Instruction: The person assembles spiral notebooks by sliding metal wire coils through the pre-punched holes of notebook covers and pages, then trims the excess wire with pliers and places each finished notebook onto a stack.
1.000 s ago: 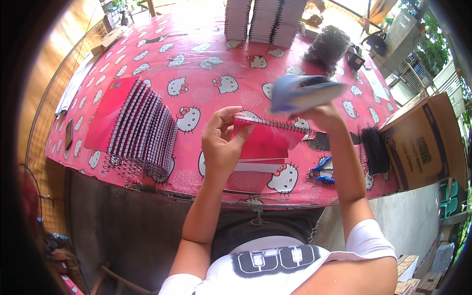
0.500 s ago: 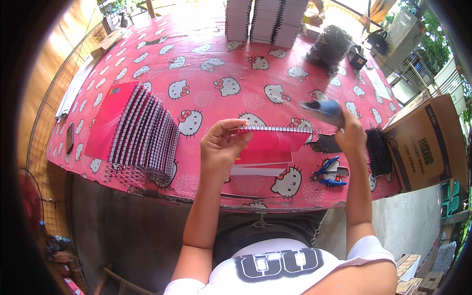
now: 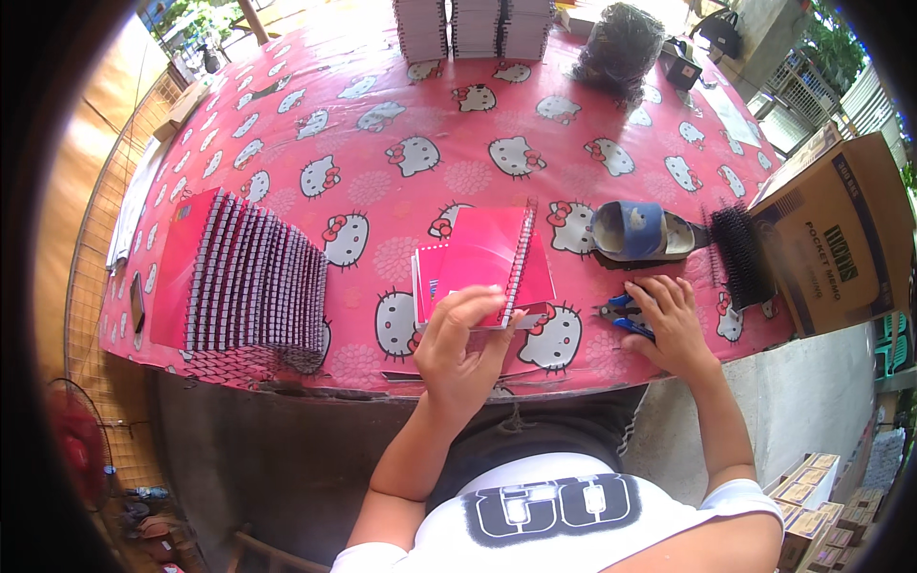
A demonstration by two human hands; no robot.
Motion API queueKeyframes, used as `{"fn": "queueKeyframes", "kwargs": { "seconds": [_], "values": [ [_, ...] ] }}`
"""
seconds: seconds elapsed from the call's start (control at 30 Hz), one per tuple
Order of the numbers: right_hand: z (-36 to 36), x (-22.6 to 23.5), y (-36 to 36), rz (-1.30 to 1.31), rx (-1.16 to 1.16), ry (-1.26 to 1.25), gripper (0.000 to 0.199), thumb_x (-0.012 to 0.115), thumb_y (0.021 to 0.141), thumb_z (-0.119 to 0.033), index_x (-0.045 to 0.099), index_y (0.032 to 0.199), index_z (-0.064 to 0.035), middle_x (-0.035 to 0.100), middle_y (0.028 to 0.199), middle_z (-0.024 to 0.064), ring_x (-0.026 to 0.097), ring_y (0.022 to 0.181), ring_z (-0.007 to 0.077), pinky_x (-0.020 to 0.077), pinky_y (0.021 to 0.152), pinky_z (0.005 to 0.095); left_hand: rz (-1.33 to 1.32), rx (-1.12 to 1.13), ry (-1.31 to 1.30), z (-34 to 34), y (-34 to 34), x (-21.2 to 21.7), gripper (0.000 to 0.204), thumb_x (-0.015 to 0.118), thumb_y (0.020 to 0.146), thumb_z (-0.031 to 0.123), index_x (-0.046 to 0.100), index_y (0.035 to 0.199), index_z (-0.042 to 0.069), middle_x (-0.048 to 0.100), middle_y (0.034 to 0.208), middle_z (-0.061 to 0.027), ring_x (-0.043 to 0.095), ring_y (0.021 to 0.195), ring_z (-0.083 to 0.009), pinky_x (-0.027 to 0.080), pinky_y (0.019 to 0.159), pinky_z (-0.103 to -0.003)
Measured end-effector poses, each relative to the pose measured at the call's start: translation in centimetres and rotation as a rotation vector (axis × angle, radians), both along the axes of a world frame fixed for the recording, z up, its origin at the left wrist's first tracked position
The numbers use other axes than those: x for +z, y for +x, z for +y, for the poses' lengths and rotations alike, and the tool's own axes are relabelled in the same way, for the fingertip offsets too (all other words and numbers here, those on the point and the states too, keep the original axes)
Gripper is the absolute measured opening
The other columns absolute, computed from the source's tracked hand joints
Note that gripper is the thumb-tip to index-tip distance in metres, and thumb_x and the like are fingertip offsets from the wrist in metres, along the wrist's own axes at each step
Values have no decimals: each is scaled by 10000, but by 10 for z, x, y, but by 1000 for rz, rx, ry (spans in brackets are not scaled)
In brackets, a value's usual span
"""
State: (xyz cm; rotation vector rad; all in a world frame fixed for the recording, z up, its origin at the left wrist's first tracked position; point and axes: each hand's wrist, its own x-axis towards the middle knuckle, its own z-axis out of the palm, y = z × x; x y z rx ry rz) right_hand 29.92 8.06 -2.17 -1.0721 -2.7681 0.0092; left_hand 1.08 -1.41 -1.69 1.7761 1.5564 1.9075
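Note:
My left hand (image 3: 460, 346) grips a pink spiral-bound notebook (image 3: 487, 256) by its near edge and tilts it up over a small pile of pink notebooks (image 3: 540, 286) on the table. The wire spine runs along the notebook's right side. My right hand (image 3: 671, 320) lies flat on the table's near right edge, its fingers over blue-handled pliers (image 3: 623, 310). Just beyond that hand lies a blue and grey sandal (image 3: 642, 231).
A fanned row of bound pink notebooks (image 3: 250, 277) lies at the left on the pink cartoon-cat tablecloth (image 3: 401, 124). Black binding coils (image 3: 743, 253) and an open cardboard box (image 3: 836, 229) are at the right. Stacks of white pads (image 3: 473, 27) and a dark bag (image 3: 621, 43) stand at the far edge.
My right hand has put the sandal down on the table and dropped onto the pliers. My left hand has turned the pink notebook so its spine points away.

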Motion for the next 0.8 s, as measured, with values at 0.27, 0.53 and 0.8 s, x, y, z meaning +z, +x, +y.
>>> {"fn": "queueKeyframes", "kwargs": {
  "seconds": [0.27, 0.53, 0.8],
  "values": [
    [-38, 43, -86, 637, 96, -207, 534, 783, 759, -250, 580, 1203, -34, 553, 1086, 158, 564, 978, 326, 473, 805, 418, -83, 48, 49, 2, 4, 1, 266, 796, 694, -72, 677, 919, 5, 680, 960, -133, 667, 851, -213, 555, 708, -308],
    [-48, 47, -99, 607, 73, -212, 538, 784, 752, -226, 588, 1211, -24, 553, 1103, 161, 560, 1013, 314, 468, 853, 404, -5, 41, 77, 2, 1, -2, 261, 787, 697, -100, 696, 923, -7, 684, 986, -152, 669, 851, -187, 554, 686, -264],
    [-30, 23, -88, 909, -17, -1689, 264, 650, 933, -217, 674, 1015, 33, 638, 878, 43, 609, 768, 99, 508, 661, 246, 185, 39, 221, 1, -14, 4, 226, 756, 708, -81, 684, 905, 3, 697, 920, -122, 671, 822, -265, 527, 767, -395]
  ]
}}
